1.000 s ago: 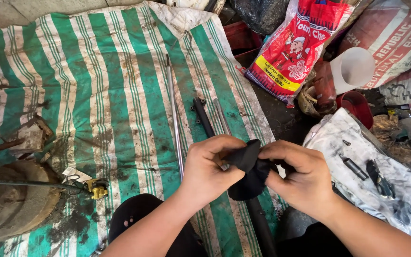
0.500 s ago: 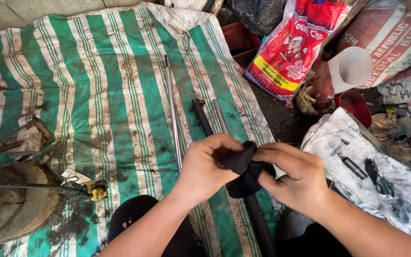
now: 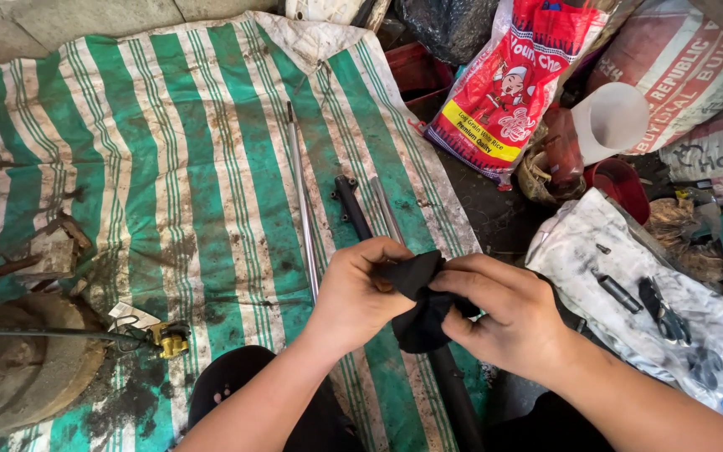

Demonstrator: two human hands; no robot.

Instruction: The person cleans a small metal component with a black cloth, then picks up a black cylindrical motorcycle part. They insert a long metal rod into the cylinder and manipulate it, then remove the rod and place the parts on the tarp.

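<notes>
Both your hands pinch a black rag over a dark tube that lies on the striped sheet.

At far left a rusty drum (image 3: 18, 368) sits on the sheet (image 3: 152, 167), with a small yellow part (image 3: 171, 339) just beside it. A thin steel rod (image 3: 301, 201) lies lengthwise, running away from you. Your left hand (image 3: 357, 293) has its grip closed on the left edge of the rag (image 3: 420, 305); your right hand (image 3: 508, 314) has its grip closed on the right side, thumb and fingers pressed into the cloth. The tube (image 3: 353, 209) runs under the rag, long axis from near you up and slightly left, its far end pointing away from you with a bracket on it. Further right stand a red sack (image 3: 508, 92), a white funnel (image 3: 612, 121) and a grey cloth (image 3: 629, 276) holding small dark parts.
</notes>
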